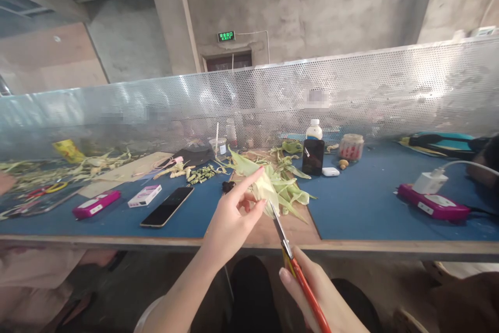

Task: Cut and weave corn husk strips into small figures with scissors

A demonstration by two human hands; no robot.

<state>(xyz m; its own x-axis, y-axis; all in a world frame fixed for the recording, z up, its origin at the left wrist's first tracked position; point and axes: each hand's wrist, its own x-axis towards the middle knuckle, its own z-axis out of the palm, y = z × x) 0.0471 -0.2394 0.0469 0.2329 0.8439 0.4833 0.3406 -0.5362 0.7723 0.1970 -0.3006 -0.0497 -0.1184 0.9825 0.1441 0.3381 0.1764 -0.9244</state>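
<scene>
My left hand (236,212) pinches a pale green corn husk (266,190) above the table, with the fingers closed on it. In my right hand (317,283) is a pair of scissors (289,252) with a long red handle and a bit of yellow showing. The silver blades point up and away from me, and their tips meet the lower edge of the husk. Whether the blades have the husk between them I cannot tell. Behind my left hand a heap of green husks (286,182) lies on a brown board (312,231).
Left on the blue table are a phone (167,207), a small white box (144,196), a magenta power strip (96,204) and cut green pieces (205,173). At right stand a dark upright phone (313,157), a jar (351,147) and another power strip (432,203). A perforated metal screen (156,109) runs behind.
</scene>
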